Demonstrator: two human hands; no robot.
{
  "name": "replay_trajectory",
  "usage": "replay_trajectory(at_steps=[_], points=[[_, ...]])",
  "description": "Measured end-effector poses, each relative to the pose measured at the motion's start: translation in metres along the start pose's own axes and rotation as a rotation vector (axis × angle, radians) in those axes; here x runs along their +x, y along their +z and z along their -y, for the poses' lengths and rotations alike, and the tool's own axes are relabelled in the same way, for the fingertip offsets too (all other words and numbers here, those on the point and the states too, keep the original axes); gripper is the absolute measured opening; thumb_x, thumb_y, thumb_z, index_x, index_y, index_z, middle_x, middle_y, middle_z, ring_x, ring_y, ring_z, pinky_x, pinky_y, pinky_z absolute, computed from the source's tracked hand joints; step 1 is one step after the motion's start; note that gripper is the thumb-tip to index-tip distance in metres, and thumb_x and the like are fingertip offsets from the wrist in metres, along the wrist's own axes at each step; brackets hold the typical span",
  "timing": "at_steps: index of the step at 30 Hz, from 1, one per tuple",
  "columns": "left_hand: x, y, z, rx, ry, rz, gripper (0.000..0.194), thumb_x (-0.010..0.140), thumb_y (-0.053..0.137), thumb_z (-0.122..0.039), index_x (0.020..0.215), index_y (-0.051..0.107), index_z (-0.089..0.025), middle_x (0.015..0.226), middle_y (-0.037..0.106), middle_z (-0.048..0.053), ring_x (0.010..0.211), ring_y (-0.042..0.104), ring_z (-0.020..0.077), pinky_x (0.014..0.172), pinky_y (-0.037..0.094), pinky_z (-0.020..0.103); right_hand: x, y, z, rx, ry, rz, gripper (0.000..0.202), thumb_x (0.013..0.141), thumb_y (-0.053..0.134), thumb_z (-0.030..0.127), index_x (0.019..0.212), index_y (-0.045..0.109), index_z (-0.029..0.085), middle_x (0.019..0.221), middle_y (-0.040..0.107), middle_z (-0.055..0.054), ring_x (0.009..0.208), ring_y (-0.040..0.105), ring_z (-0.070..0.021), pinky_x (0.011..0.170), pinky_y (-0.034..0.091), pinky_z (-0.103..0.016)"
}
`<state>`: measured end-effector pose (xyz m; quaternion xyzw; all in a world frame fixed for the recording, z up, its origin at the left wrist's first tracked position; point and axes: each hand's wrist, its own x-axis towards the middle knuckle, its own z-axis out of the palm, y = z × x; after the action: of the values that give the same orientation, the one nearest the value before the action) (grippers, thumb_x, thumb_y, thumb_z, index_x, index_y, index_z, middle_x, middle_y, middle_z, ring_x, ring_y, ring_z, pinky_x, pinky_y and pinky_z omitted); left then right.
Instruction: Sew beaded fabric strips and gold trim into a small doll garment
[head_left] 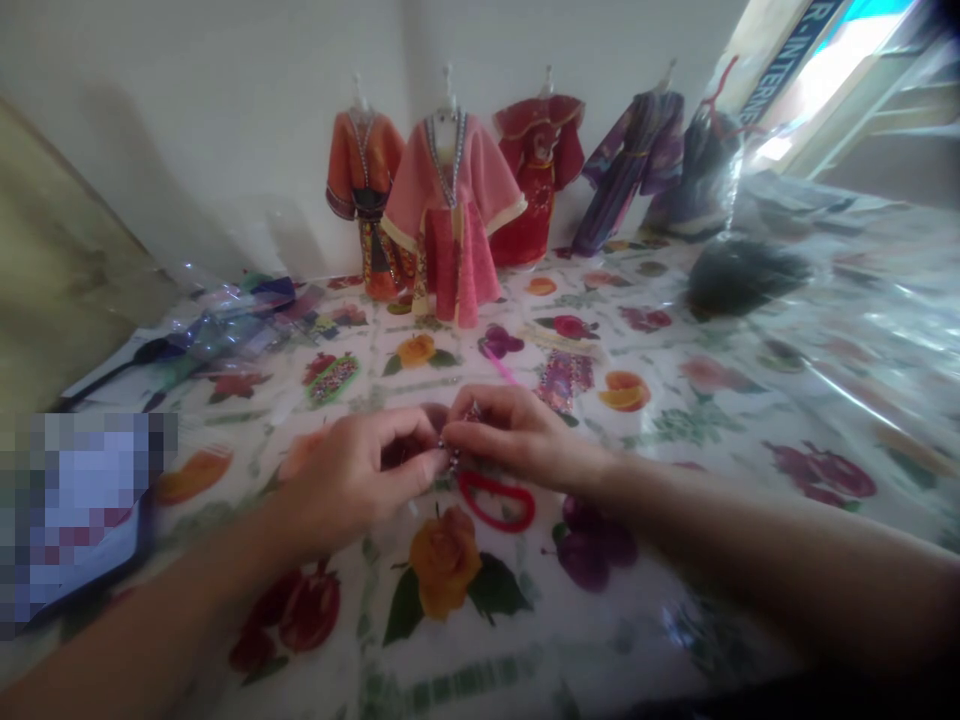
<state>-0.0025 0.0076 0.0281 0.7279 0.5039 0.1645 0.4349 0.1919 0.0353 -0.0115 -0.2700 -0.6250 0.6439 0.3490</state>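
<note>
Near the middle of the view, my left hand (375,465) and my right hand (517,435) meet at the fingertips. Between them they pinch a small beaded strip (453,455), dark and silvery, mostly hidden by the fingers. A red curved handle (499,503), like that of scissors, shows just below my right hand. Behind the hands lie a pink stick (501,367) and a patterned piece of fabric (564,380). A green-edged beaded oval (334,378) rests beyond my left hand.
Dressed figures stand along the wall: orange (367,200), pink (454,210), red (538,185) and purple (634,170). Plastic-wrapped scraps (240,325) lie at the left, above a blurred screen (90,520). A dark bundle (742,275) sits at the right on the fruit-print tablecloth (450,690).
</note>
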Motion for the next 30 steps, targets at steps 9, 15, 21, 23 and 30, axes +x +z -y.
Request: replay_trajectory(at_steps=[9,15,21,23,30], points=[[0.001,-0.007,0.007,-0.020,0.020,-0.016,0.027,0.092,0.050,-0.041,0.079,0.057,-0.019,0.070,0.048,-0.004,0.066,0.043,0.0121,0.059,0.033,0.026,0.003,-0.004,-0.005,0.388,0.152,-0.074,0.023,0.087,0.063,0.035,0.075,0.063,0.016,0.069,0.062,0.001,0.064,0.057,-0.0094,0.062,0.046,-0.022],[0.005,-0.008,0.016,-0.073,0.066,-0.044,0.035,0.092,0.051,-0.049,0.075,0.056,-0.019,0.065,0.043,-0.005,0.061,0.039,0.0100,0.055,0.030,0.023,0.004,-0.007,-0.008,0.426,0.190,-0.156,0.023,0.084,0.068,0.036,0.074,0.059,0.017,0.064,0.058,0.004,0.055,0.053,-0.0071,0.049,0.043,-0.017],[0.008,-0.009,0.018,-0.097,0.093,-0.072,0.035,0.092,0.052,-0.050,0.075,0.055,-0.019,0.064,0.042,-0.006,0.059,0.038,0.0093,0.053,0.030,0.023,0.006,-0.012,-0.017,0.367,0.181,-0.175,0.028,0.084,0.067,0.045,0.077,0.058,0.019,0.065,0.060,0.003,0.052,0.051,-0.0070,0.043,0.040,-0.016],[0.008,-0.009,0.017,-0.105,0.096,-0.085,0.035,0.092,0.052,-0.049,0.074,0.055,-0.019,0.064,0.043,-0.005,0.059,0.039,0.0094,0.054,0.031,0.023,0.006,-0.012,-0.018,0.377,0.166,-0.175,0.028,0.084,0.067,0.044,0.077,0.058,0.019,0.066,0.061,0.003,0.053,0.052,-0.0070,0.044,0.040,-0.017],[0.004,-0.006,0.006,-0.157,0.062,-0.200,0.025,0.091,0.053,-0.046,0.092,0.060,-0.022,0.086,0.061,-0.002,0.079,0.056,0.0145,0.068,0.042,0.026,0.004,-0.004,-0.008,0.370,0.084,-0.166,0.023,0.086,0.065,0.038,0.076,0.060,0.018,0.069,0.059,0.003,0.061,0.055,-0.0073,0.054,0.044,-0.019]])
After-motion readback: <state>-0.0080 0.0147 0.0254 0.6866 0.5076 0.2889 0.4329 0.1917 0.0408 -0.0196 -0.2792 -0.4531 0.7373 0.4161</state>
